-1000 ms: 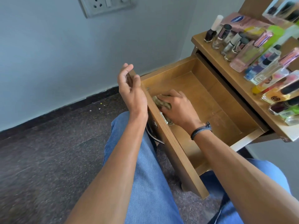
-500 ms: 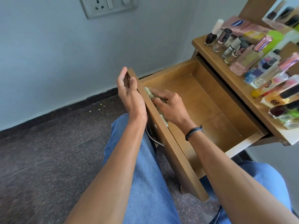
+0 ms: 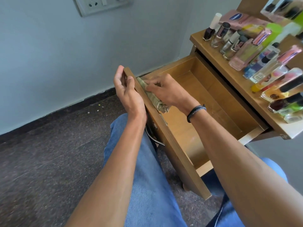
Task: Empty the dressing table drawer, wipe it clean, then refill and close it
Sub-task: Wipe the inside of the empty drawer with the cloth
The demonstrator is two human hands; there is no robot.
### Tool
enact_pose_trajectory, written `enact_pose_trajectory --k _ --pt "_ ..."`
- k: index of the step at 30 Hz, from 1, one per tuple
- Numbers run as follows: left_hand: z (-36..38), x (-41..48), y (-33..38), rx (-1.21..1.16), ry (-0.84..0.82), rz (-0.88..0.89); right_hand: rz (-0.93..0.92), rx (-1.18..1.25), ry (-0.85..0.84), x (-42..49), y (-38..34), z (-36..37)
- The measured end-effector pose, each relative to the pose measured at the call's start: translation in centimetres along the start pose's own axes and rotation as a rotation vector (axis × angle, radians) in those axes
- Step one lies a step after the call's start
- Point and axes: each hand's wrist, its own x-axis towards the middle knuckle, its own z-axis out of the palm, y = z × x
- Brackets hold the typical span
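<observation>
The wooden drawer (image 3: 211,102) stands pulled out over my lap, its inside bare. My left hand (image 3: 127,94) grips the far corner of the drawer front (image 3: 172,145), thumb on its top edge. My right hand (image 3: 165,91) presses a folded greenish cloth (image 3: 151,95) against the inner face of the drawer front, just below the top edge. Part of the cloth is hidden under my fingers. Several perfume and nail polish bottles (image 3: 246,51) stand on the dressing table top (image 3: 221,63) at the right.
A metal handle (image 3: 154,136) hangs on the outside of the drawer front above my jeans-clad legs (image 3: 147,185). A grey wall with a socket plate (image 3: 98,4) is ahead. Dark speckled floor (image 3: 49,153) spreads to the left.
My right hand has lifted the cloth from the drawer floor by the front panel up onto the panel's inner face and slid it toward the far corner. My left hand keeps its hold.
</observation>
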Motion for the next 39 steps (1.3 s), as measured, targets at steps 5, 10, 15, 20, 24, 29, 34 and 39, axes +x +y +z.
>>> enact_pose_trajectory --k 5,10,15,20,24,29,34,39 --pt "0.0 0.3 -0.5 0.039 -0.024 0.006 -0.023 -0.005 0.068 0.4 -0.2 0.5" --pt "-0.2 0.5 -0.9 0.128 -0.021 0.042 -0.041 -0.053 0.078 -2.3 0.7 0.7" --pt "-0.1 0.6 -0.9 0.24 -0.028 0.188 -0.039 -0.082 -0.046 -7.6 2.8 -0.9" --pt "0.4 0.4 0.3 0.579 -0.188 0.432 -0.027 -0.134 -0.094 -8.9 4.5 -2.8" --pt "0.8 -0.1 0.5 0.976 -0.412 0.496 0.017 -0.206 0.009 -9.9 5.6 -1.6" --pt "0.7 -0.2 0.9 1.324 -0.45 0.539 -0.005 -0.23 -0.065 -11.4 6.2 0.4" --pt "1.4 -1.6 1.0 1.536 -0.534 0.677 -0.102 -0.541 -0.114 -11.3 7.4 -1.3" --pt "1.1 -1.7 0.4 1.566 -0.59 0.669 -0.027 -0.69 -0.05 -9.9 9.6 -2.5"
